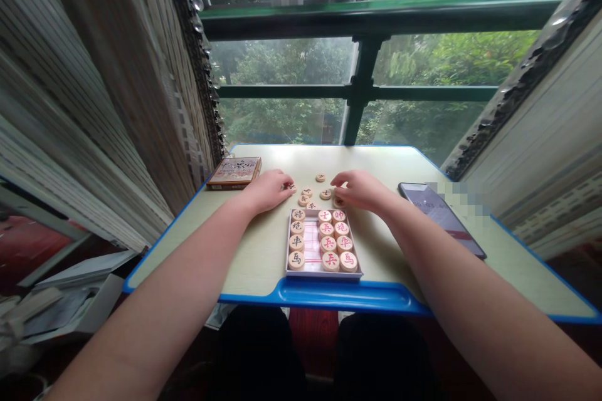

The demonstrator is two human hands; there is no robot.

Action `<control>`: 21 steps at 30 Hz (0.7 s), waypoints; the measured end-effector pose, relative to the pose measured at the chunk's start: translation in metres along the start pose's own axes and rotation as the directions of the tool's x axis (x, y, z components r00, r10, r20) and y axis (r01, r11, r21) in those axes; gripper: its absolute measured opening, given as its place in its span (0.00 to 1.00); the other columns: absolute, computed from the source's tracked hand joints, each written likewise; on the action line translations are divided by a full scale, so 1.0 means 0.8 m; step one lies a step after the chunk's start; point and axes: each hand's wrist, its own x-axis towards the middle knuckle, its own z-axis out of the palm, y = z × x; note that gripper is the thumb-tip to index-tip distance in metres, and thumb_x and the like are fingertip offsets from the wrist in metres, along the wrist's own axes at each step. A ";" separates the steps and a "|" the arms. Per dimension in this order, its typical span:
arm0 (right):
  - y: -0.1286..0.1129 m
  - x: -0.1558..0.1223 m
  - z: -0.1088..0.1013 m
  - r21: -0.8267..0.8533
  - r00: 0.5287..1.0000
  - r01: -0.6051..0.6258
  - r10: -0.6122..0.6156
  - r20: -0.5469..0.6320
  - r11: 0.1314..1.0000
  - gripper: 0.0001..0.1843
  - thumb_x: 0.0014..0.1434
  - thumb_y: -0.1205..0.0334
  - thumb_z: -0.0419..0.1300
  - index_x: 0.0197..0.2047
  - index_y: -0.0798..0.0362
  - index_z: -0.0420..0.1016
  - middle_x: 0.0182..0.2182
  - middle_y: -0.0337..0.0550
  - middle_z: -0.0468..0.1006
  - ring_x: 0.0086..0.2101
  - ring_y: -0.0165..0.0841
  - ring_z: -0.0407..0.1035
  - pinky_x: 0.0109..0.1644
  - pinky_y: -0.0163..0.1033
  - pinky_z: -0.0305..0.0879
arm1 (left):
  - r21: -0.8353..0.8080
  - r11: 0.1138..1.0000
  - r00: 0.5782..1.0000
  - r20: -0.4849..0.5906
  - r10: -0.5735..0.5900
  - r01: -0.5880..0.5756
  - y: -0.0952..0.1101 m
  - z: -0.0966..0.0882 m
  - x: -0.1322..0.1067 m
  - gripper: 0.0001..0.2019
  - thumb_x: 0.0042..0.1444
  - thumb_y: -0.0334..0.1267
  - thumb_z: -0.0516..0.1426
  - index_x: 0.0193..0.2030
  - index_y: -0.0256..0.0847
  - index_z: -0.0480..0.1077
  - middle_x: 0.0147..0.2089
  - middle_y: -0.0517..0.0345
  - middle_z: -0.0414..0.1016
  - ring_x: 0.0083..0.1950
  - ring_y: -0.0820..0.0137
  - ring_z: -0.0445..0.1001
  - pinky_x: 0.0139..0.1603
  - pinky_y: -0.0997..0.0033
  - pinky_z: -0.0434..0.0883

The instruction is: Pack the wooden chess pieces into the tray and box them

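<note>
A shallow clear tray point(323, 274) sits at the near middle of a small blue-rimmed table point(263, 244), holding several round wooden chess pieces marked in red and black. More loose pieces point(320, 178) lie just beyond the tray. My left hand point(267, 190) rests left of them, fingers curled, pinching a piece point(292, 187) at its fingertips. My right hand point(360, 190) lies right of the loose pieces, fingers bent down onto a piece point(337, 202) near the tray's far right corner.
The brown box lid point(234, 172) lies at the table's far left. A dark phone point(441, 217) lies on the right side. A green-framed window point(362, 84) stands behind the table, blinds hang on both sides, and papers point(79, 291) are stacked lower left.
</note>
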 end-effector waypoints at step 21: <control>0.026 0.007 -0.010 0.210 0.993 -0.112 0.115 -0.002 0.971 0.19 0.49 0.78 0.58 0.43 0.55 0.77 0.38 0.46 0.80 0.37 0.32 0.73 0.35 0.30 0.67 | -0.005 1.000 1.000 -0.008 0.025 -0.025 0.008 -0.002 -0.002 0.17 0.59 0.42 0.51 0.51 0.37 0.71 0.51 0.48 0.74 0.51 0.61 0.71 0.53 0.65 0.66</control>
